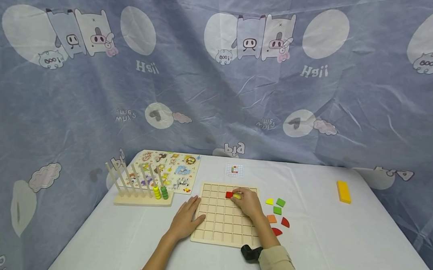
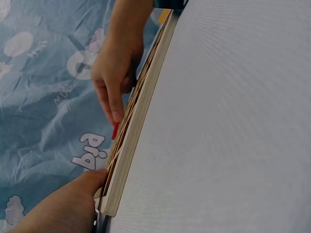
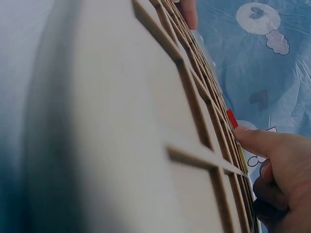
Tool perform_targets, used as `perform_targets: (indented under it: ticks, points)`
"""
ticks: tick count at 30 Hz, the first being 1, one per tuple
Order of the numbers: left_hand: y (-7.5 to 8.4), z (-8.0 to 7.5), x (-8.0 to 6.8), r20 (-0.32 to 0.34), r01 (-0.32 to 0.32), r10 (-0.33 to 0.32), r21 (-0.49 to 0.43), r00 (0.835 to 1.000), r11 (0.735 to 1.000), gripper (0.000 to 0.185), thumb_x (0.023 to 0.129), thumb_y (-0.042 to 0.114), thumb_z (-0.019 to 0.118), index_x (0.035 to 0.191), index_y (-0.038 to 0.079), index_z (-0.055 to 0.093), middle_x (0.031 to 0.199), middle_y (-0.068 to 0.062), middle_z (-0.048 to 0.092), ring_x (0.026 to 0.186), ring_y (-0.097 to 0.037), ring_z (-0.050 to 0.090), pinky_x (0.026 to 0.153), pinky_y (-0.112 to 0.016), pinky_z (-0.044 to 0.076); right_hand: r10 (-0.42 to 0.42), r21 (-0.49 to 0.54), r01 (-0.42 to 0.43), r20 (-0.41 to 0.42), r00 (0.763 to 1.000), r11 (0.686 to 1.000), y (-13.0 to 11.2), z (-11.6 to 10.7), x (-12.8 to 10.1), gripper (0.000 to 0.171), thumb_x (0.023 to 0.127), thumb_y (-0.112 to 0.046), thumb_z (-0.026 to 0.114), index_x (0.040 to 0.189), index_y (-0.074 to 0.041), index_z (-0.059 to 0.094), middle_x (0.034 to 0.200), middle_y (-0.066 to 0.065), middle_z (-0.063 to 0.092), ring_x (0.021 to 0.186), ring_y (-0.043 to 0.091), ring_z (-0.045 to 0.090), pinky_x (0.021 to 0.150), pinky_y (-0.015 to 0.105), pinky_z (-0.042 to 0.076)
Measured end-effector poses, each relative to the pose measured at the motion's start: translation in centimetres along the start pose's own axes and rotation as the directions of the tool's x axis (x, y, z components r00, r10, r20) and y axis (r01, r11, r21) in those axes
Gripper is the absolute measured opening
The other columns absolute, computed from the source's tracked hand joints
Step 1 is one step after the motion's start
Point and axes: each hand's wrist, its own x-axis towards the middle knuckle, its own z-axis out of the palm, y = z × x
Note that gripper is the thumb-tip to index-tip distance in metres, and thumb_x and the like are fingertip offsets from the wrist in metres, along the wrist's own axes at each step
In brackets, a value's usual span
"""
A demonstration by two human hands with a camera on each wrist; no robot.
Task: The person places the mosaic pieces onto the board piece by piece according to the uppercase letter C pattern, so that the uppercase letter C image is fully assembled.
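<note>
A square wooden grid board (image 1: 219, 232) lies on the white table. My left hand (image 1: 185, 221) rests along its left edge, fingers extended. In the left wrist view its thumb (image 2: 92, 179) lies at the board's rim. Over the upper right of the grid, my right hand (image 1: 250, 203) pinches a small yellow piece (image 1: 237, 196) between thumb and index finger. A red square piece (image 1: 229, 194) sits just left of the yellow one, at the thumb tip. In the right wrist view, the red piece (image 3: 232, 118) stands slightly above the grid lines.
Right of the board lie a yellow piece (image 1: 269, 201), green squares (image 1: 280, 202), an orange piece (image 1: 271, 218) and red quarter-circles (image 1: 285, 222). A pattern card (image 1: 234, 170) lies behind the board. A peg stand (image 1: 142, 201) and animal puzzle (image 1: 172, 161) stand left; a yellow block (image 1: 343, 192) lies far right.
</note>
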Motion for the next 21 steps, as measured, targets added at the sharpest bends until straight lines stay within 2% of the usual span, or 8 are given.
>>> perform_targets:
  ticks: [8, 15, 21]
  points:
    - [0.01, -0.02, -0.07, 0.008, 0.008, -0.008, 0.005, 1.000, 1.000, 0.066, 0.091, 0.045, 0.051, 0.141, 0.004, 0.036, 0.147, -0.012, 0.031, 0.136, -0.024, 0.023, 0.112, -0.042, 0.015, -0.008, -0.005, 0.008, -0.006, 1.000, 1.000, -0.26, -0.07, -0.06, 0.023, 0.079, -0.018, 0.074, 0.100, -0.009, 0.071, 0.055, -0.003, 0.042, 0.051, 0.012, 0.035, 0.046, 0.026, 0.030]
    - [0.05, -0.10, 0.12, -0.003, -0.003, 0.003, 0.006, 1.000, 1.000, 0.066, 0.092, 0.044, 0.051, 0.141, 0.003, 0.036, 0.146, -0.014, 0.031, 0.136, -0.026, 0.024, 0.112, -0.043, 0.015, -0.019, -0.020, 0.019, -0.013, 1.000, 1.000, -0.24, -0.02, 0.07, 0.025, 0.078, -0.020, 0.074, 0.101, -0.009, 0.071, 0.055, -0.004, 0.042, 0.051, 0.011, 0.032, 0.047, 0.025, 0.029]
    - [0.06, -0.01, -0.02, -0.004, -0.004, 0.004, -0.001, 1.000, 1.000, 0.066, 0.091, 0.044, 0.051, 0.141, 0.002, 0.036, 0.146, -0.015, 0.032, 0.136, -0.027, 0.025, 0.111, -0.045, 0.016, 0.004, 0.133, -0.008, 0.031, 1.000, 0.991, -0.22, -0.67, -0.21, 0.030, 0.081, -0.018, 0.072, 0.107, -0.006, 0.068, 0.047, -0.004, 0.035, 0.042, 0.009, 0.026, 0.038, 0.021, 0.023]
